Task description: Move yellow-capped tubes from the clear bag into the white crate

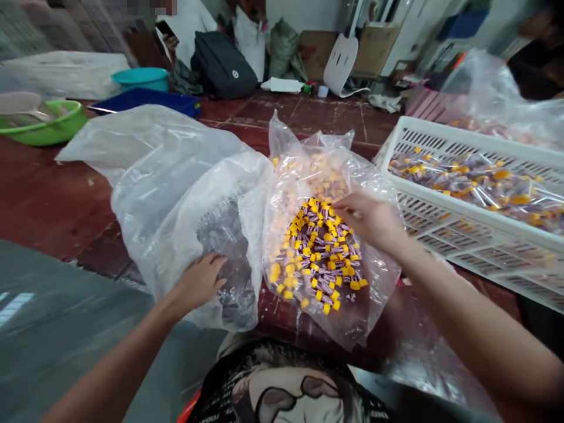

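A clear plastic bag [326, 170] lies open on the red tiled floor in front of me, with a heap of small purple sweets with yellow twisted ends [319, 252] inside it. My right hand [368, 218] reaches into this bag at the top of the heap, fingers pinched together on something I cannot make out. My left hand [200, 282] rests on a larger crumpled clear plastic bag [176, 176] to the left, fingers curled over the film and gripping it.
A white slotted crate [467, 229] holding the same sweets in plastic stands at the right. A green basin [48, 126], a teal bowl [141, 77] and a blue tray [145, 101] sit at the far left. A black backpack [222, 67] and sacks lie at the back.
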`<state>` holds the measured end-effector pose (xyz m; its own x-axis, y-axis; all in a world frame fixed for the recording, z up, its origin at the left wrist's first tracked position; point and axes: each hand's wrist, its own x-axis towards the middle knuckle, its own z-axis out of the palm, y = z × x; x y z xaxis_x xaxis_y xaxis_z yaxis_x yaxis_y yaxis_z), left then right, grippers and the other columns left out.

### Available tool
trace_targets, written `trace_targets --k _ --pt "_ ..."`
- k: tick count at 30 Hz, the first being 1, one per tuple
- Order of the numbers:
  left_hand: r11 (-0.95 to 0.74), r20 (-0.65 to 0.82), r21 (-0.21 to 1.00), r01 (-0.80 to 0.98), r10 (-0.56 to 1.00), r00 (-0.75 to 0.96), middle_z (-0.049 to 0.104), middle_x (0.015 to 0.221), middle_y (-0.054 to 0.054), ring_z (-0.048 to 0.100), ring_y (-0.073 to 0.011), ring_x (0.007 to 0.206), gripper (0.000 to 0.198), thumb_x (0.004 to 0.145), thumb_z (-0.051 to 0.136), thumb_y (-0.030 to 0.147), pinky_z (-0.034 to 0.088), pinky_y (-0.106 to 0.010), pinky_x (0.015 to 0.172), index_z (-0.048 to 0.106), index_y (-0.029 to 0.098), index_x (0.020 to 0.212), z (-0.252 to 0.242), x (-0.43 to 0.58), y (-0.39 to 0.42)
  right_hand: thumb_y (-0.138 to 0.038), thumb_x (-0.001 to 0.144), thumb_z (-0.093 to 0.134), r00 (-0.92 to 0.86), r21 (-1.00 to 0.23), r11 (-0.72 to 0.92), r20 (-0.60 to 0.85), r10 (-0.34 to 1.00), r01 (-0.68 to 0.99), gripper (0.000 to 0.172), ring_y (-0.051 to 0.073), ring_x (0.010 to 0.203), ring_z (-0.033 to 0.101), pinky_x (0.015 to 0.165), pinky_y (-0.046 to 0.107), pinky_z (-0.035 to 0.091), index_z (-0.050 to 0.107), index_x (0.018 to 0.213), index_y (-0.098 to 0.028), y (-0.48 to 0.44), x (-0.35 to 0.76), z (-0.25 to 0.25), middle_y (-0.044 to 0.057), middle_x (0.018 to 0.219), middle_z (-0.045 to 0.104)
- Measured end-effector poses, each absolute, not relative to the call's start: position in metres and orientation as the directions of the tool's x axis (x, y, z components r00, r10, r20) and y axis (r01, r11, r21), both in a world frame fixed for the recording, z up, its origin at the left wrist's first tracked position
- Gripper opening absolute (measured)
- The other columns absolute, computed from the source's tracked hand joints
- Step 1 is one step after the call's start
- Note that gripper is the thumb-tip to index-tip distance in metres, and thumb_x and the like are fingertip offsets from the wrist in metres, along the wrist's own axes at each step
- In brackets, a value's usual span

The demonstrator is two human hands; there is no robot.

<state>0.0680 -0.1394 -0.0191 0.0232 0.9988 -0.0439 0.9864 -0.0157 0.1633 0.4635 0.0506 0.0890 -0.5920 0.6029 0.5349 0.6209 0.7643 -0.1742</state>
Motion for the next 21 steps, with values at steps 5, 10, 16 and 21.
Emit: trace_targets --k 5,10,16,21 --pt "-0.031 0.194 0.364 0.931 0.98 -0.043 0.05 0.14 -0.016 0.055 -0.0287 0.131 0.06 0.086 0.051 0.01 0.048 -0.043 0.111 0.05 0.017 0.145 -0.021 0.088 -0.122 -0.03 0.102 0.055 -0.666 -0.049 0.697 0.257 0.701 0.715 0.019 0.022 0.098 0.069 0.073 0.027 0.052 0.071 0.107 -0.021 0.041 0.363 0.028 0.008 0.107 0.072" --pt "-0.098 0.434 0.561 0.822 0.88 -0.192 0.056 0.123 -0.009 0.058 -0.0234 0.121 0.029 0.093 0.057 0.023 0.047 -0.039 0.111 0.069 0.022 0.119 -0.004 0.113 -0.124 -0.032 0.101 0.056 -0.563 -0.11 0.607 0.275 0.779 0.787 0.022 0.027 0.099 0.07 0.074 0.032 0.054 0.071 0.108 -0.018 0.049 0.362 0.016 0.012 0.11 0.074" --pt "-0.135 0.309 0.901 0.412 0.867 -0.392 0.061 0.097 -0.001 0.06 -0.0139 0.078 0.028 0.092 0.069 0.039 0.052 -0.028 0.073 0.065 0.025 0.116 0.021 0.144 -0.131 -0.043 0.098 0.061 -0.44 -0.547 0.61 0.423 0.792 0.573 0.033 0.024 0.1 0.072 0.085 0.036 0.058 0.072 0.121 -0.022 0.039 0.421 0.03 0.008 0.119 0.074" --pt "-0.185 0.223 0.967 0.172 0.946 -0.235 0.064 0.095 -0.002 0.063 -0.0153 0.083 0.026 0.092 0.067 0.041 0.053 -0.029 0.074 0.055 0.022 0.105 0.014 0.187 -0.106 -0.043 0.099 0.062 -0.412 -0.723 0.614 0.479 0.775 0.315 0.032 0.022 0.106 0.071 0.093 0.04 0.058 0.071 0.125 -0.027 -0.003 0.427 0.046 0.007 0.122 0.074"
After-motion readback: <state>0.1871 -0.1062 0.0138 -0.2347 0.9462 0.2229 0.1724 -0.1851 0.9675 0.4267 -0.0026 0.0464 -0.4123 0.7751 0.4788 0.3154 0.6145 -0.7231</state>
